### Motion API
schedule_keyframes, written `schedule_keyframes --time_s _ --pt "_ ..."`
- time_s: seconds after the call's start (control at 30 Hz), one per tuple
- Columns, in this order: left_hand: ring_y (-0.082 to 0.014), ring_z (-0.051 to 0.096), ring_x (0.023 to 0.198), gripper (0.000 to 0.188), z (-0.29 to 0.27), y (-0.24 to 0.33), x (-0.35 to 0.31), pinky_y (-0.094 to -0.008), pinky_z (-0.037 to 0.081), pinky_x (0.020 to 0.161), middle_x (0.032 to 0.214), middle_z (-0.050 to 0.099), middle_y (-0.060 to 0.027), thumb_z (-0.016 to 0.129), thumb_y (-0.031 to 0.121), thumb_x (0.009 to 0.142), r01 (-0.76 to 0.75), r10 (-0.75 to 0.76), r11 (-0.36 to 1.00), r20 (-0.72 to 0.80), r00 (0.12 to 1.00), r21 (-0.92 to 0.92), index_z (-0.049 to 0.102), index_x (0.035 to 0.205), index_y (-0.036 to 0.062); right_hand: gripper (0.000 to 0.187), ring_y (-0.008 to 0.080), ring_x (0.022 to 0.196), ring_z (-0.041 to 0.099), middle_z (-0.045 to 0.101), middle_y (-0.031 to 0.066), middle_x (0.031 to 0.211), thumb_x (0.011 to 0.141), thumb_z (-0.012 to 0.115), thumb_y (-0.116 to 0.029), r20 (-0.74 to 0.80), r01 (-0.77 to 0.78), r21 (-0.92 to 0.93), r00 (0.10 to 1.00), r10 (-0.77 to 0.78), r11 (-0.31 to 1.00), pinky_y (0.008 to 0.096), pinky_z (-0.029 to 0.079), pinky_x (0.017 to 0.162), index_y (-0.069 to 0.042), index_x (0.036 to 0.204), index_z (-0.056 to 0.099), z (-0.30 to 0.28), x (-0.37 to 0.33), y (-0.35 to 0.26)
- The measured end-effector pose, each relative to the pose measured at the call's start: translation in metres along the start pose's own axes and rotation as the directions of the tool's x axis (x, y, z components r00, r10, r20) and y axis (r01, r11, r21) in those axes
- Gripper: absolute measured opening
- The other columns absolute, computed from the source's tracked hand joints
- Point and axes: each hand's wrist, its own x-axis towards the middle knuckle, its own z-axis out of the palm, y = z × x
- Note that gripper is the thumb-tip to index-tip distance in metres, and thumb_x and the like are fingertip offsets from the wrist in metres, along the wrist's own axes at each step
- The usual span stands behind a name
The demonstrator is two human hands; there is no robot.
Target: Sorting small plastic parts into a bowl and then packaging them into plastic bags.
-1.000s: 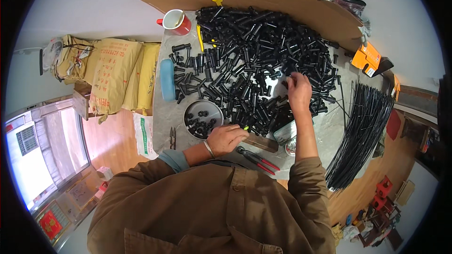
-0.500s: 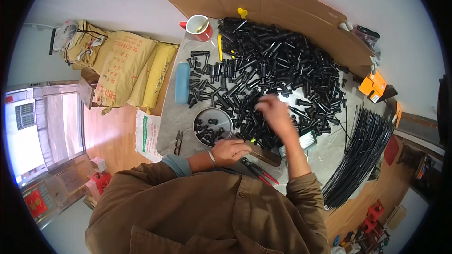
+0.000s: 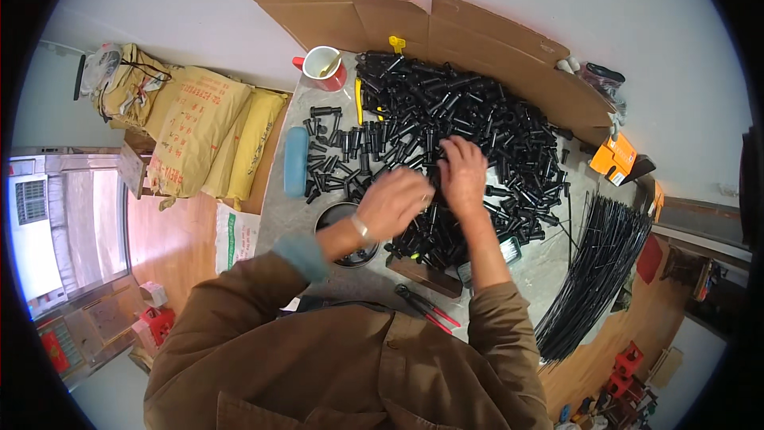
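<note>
At the far left, daylight comes through a glazed doorway (image 3: 36, 223), with a wood floor (image 3: 179, 247) in front of it. Yellow-brown paper sacks (image 3: 195, 127) are stacked beside the wall. Next comes a grey, stone-patterned counter (image 3: 549, 259). Along its left side sit a blue case (image 3: 295, 162), a red mug (image 3: 335, 80) with a white inside, and a round metal pan (image 3: 319, 224) partly covered by the left forearm. The left hand (image 3: 394, 201), blurred and with curled fingers, is over the near edge of a broad heap of black cylindrical parts (image 3: 485, 107); whether it grips one cannot be told. A wooden block (image 3: 424, 277) and red-handled pincers (image 3: 427, 307) lie nearer the body. The right hand (image 3: 464, 175), fingers bent and slightly apart, is over the heap's middle; its grip cannot be told either. Folded cardboard (image 3: 493, 36) stands behind. At right are an orange box (image 3: 613, 159) and a bundle of thin black rods (image 3: 597, 279).
</note>
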Motion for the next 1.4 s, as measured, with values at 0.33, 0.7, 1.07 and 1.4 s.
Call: schedule_keyframes --time_s 0.33,0.7,1.07,1.4 --pt "-0.0378 0.024 0.139 0.046 0.031 -0.036 0.028 -0.0549 0.023 0.108 0.145 0.039 -0.0107 0.066 0.028 0.084 0.024 -0.169 0.918 0.336 0.926 0.397 0.056 0.125 0.01 0.031 0.0324 0.119 0.047 0.06 0.0079 0.118 0.082 0.059 -0.009 0.082 -0.142 -0.166 0.984 0.158 0.976 0.0471 0.037 0.096 -0.007 0.113 0.062 -0.015 -0.069 0.042" --pt "-0.0332 0.038 0.129 0.026 0.015 -0.029 0.007 -0.0495 0.027 0.103 0.129 0.054 -0.0048 0.064 0.025 0.084 0.008 -0.148 0.91 0.307 0.94 0.416 0.066 0.107 0.0134 0.02 0.0291 0.108 0.052 0.061 0.0055 0.113 0.083 0.063 -0.012 -0.031 -0.298 -0.153 0.954 0.297 0.942 0.0436 0.039 0.089 -0.01 0.103 0.067 -0.041 -0.051 0.046" --pt "-0.0313 0.042 0.123 0.034 0.006 -0.031 0.022 -0.0428 0.035 0.098 0.135 0.046 -0.0101 0.068 0.021 0.081 0.092 -0.124 0.919 0.058 0.991 0.384 0.062 0.113 0.0104 0.023 0.0335 0.121 0.045 0.055 0.0083 0.124 0.082 0.063 -0.011 0.081 -0.115 -0.309 0.986 0.147 0.944 0.0493 0.034 0.1 -0.009 0.105 0.065 -0.038 -0.065 0.048" --pt "-0.0254 0.054 0.105 0.016 0.019 -0.031 -0.001 -0.0387 0.041 0.087 0.113 0.059 -0.0063 0.063 0.017 0.083 0.011 -0.026 0.991 0.114 0.993 0.132 0.066 0.097 0.0106 0.012 0.0305 0.088 0.062 0.065 0.0102 0.095 0.084 0.063 -0.005 -0.092 -0.075 0.148 0.992 0.089 0.986 0.0386 0.049 0.076 -0.006 0.096 0.066 -0.001 -0.012 0.004"
